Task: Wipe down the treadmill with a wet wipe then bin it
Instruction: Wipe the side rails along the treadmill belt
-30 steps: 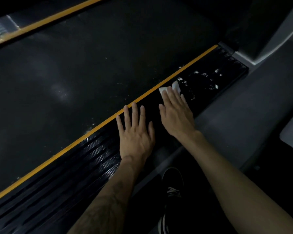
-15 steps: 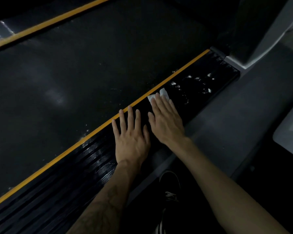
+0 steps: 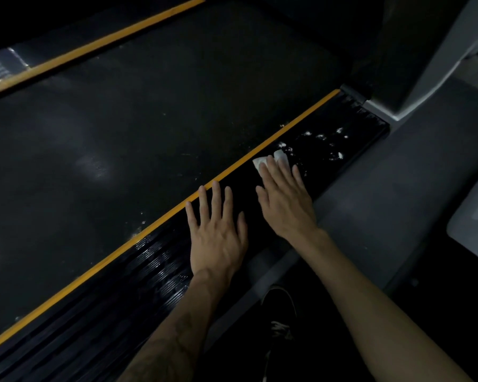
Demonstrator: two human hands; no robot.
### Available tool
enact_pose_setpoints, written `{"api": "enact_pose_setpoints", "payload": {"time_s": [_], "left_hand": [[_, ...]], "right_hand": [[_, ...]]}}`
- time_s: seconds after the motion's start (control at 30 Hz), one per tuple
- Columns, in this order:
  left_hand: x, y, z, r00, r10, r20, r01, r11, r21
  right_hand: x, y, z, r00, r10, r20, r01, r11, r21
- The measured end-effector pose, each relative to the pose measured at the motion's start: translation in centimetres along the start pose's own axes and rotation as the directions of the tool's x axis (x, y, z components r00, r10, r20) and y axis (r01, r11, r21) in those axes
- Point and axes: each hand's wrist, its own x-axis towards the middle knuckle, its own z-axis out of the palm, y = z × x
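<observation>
The treadmill belt (image 3: 138, 128) fills the upper left and the middle of the frame, wide and dark, with faint pale smears on it. Along its lower right edge runs a yellow stripe (image 3: 177, 213), and beside that the ribbed black side rail (image 3: 100, 307), which goes from the lower left up to the upper right. I think the person kneels or bends beside the machine to reach this rail, because both arms come in from the bottom of the frame and a dark shoe (image 3: 280, 312) shows between them on the floor.

The left hand (image 3: 218, 230) lies flat on the rail near the middle of the frame, fingers straight and spread, holding nothing; it seems to serve as a support for the body. The right hand (image 3: 286, 199) is just beside it, a little higher and more to the right, also flat with straight fingers, and it presses the wet wipe (image 3: 260, 162) onto the rail. Only a white corner of the wipe shows beyond the fingertips. A flat palm probably gives even pressure.

Further up the rail, in the upper right, lie white specks (image 3: 320, 137), so this part is probably not yet cleaned.
</observation>
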Motion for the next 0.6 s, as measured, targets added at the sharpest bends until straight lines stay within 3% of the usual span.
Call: {"api": "enact_pose_setpoints", "payload": {"time_s": [0.1,0.23,0.47,0.6], "left_hand": [[0.3,-0.1,0.0,1.000,0.026,0.018,-0.026,1.000,-0.003],[0.4,0.1,0.0,1.000,0.026,0.004,-0.026,1.000,-0.017],[0.4,0.0,0.0,1.000,0.029,-0.003,-0.029,1.000,-0.011],[0.5,0.1,0.0,0.999,0.029,-0.019,-0.029,0.999,-0.026]], "right_hand": [[-2.1,-1.0,0.6,0.999,0.039,-0.017,-0.039,0.999,0.012],[-0.3,-0.2,0.0,1.000,-0.020,0.021,0.019,0.999,0.030],[-3.5,-1.1,1.3,0.994,0.037,-0.100,-0.034,0.999,0.035],[-1.1,-0.4,0.4,0.999,-0.033,-0.022,0.033,0.999,0.029]]}}
